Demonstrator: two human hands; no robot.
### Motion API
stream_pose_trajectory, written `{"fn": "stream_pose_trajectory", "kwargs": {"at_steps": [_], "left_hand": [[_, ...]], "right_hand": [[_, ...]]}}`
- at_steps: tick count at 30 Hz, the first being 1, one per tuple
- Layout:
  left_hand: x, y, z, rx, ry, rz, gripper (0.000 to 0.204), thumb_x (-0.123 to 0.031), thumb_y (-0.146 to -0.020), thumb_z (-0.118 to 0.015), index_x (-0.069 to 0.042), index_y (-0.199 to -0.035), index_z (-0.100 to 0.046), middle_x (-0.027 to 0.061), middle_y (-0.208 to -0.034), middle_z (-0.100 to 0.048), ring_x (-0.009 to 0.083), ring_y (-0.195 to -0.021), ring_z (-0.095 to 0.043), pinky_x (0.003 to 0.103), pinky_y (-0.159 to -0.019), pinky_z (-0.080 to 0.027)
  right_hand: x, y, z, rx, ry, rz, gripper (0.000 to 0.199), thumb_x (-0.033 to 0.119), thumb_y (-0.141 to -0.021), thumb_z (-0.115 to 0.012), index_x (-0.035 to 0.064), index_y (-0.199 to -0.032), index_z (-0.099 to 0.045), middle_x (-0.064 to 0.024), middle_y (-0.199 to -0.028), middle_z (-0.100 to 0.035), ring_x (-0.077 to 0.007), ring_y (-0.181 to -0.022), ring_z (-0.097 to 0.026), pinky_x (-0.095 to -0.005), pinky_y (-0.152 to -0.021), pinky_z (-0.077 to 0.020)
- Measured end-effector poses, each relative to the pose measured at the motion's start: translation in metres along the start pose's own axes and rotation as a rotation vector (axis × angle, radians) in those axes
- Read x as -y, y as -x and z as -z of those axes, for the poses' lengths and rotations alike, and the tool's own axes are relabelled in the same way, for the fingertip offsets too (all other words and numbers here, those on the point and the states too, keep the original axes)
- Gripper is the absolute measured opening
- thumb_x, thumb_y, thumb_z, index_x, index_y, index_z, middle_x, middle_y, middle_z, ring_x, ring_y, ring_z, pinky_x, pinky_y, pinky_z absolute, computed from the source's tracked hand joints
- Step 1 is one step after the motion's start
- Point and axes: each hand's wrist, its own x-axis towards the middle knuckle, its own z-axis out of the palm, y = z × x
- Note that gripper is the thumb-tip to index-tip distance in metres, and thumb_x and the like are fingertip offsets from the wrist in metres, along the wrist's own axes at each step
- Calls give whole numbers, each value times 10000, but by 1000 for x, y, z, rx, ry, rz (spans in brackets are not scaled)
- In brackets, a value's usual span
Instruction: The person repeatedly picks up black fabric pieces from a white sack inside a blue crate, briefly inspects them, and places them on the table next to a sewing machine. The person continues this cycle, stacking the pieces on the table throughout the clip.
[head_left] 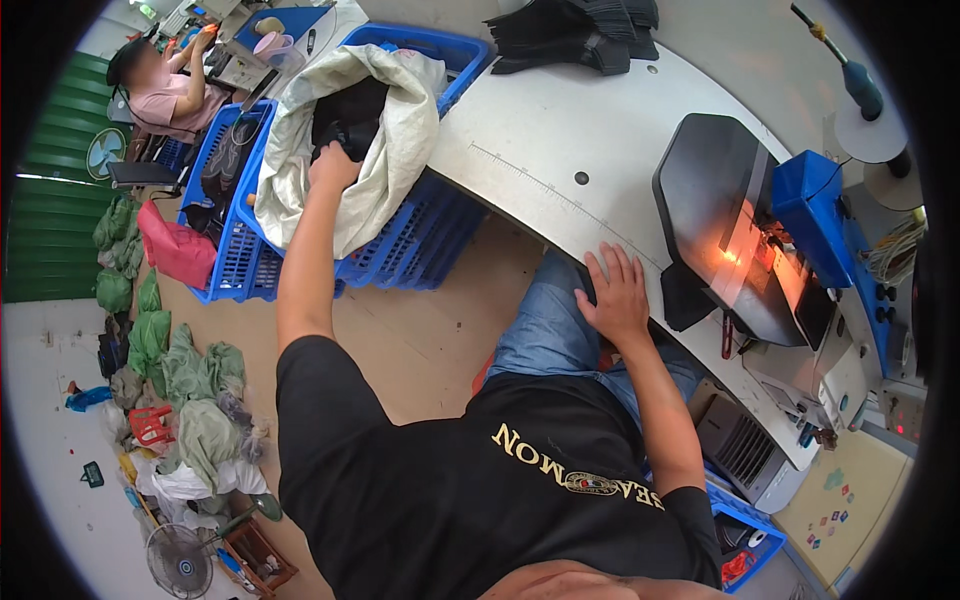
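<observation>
Black fabric (pixel 345 115) sits bunched, with no clear long axis, inside the pale sack (pixel 395 150) mouth that opens toward you in the blue crate (pixel 420 235), your left hand (pixel 333 165) closed on it, your right hand (pixel 615 295) flat, fingers spread, holding nothing, at the white table (pixel 540 150) edge.

Left hand (pixel 333 166) grips black fabric (pixel 345 115) inside a pale sack (pixel 390 160) (in a blue crate (pixel 420 240)); right hand (pixel 615 295) rests on the table edge (pixel 545 190).

Tan floor (pixel 420 340) strewn with green sacks (pixel 190 370); green corrugated wall (pixel 50 220) at left; floor fan (pixel 180 562) below
</observation>
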Motion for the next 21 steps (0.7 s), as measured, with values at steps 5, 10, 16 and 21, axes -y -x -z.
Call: {"fn": "stream_pose_trajectory", "kwargs": {"at_steps": [5, 10, 16, 21], "left_hand": [[12, -18, -40, 105, -154, 283, 1021, -529, -729, -690, -126, -1506, -164, 310, -1501, -213, 411, -1221, -513, 444, -936, -494], [27, -13, -45, 171, 6, 324, 1128, -499, -705, -697, -160, -1532, -10, 348, -1461, -235, 412, -1255, -488, 446, -983, -463], [46, -8, -29, 27, 228, 361, 853, -279, -699, -618, -176, -1483, -300, 194, -1299, -572, 340, -1204, -553, 423, -1008, -440], [122, -5, -16, -184, 593, 451, 770, -224, -619, -665, -118, -1367, -516, 197, -1269, -596, 317, -1167, -579, 373, -996, -438]], "right_hand": [[1, -1, -1, -15, -17, 7, 615, 310, -742, -713, 117, -1293, -522, -141, -1367, -446, -316, -1294, -406, -537, -1049, -337], [-1, 2, -2, -22, -11, 7, 613, 309, -746, -709, 121, -1298, -521, -139, -1366, -447, -316, -1297, -404, -536, -1049, -340], [-4, 4, -4, -36, -13, 2, 615, 312, -748, -707, 117, -1300, -520, -139, -1366, -445, -317, -1297, -403, -539, -1053, -338], [5, -1, -4, -34, -61, 26, 611, 309, -746, -703, 114, -1296, -523, -135, -1378, -441, -310, -1305, -397, -530, -1064, -325]]}}
